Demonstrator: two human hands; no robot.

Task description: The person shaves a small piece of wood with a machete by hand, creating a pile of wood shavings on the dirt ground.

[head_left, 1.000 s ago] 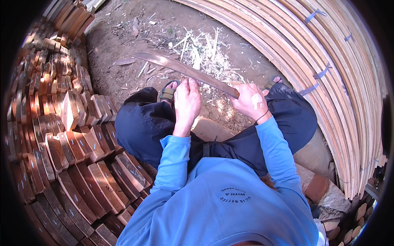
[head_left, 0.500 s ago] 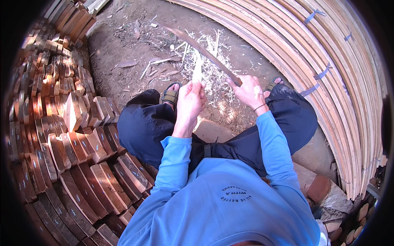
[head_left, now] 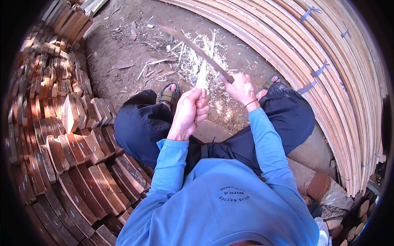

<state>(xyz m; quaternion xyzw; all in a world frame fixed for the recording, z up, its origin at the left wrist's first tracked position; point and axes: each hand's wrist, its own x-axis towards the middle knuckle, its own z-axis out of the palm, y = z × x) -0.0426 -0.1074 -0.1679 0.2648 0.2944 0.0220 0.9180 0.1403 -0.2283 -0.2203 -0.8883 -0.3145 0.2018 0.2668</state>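
My left hand point(head_left: 190, 111) is closed in a fist around the lower end of a pale wooden stick point(head_left: 202, 76), whose bare, whittled end points away from me. In my right hand point(head_left: 241, 91) is the near end of a machete point(head_left: 199, 50), a long, narrow, brown blade slanting to the far left. It crosses just beyond the tip of the stick; whether the two touch I cannot tell. Below them on the ground lies a heap of pale wood shavings point(head_left: 217, 84).
Stacked wooden blocks point(head_left: 92, 184) fill the left side. Long bent wooden strips point(head_left: 283, 45), tied with blue bands point(head_left: 319, 69), curve along the right. My sandaled feet point(head_left: 169, 95) stand either side of the shavings. A reddish brick point(head_left: 318, 187) lies at lower right.
My left hand has come slightly nearer and rolled into a tighter fist, with the stick tilting right. The right hand and machete have shifted a little left.
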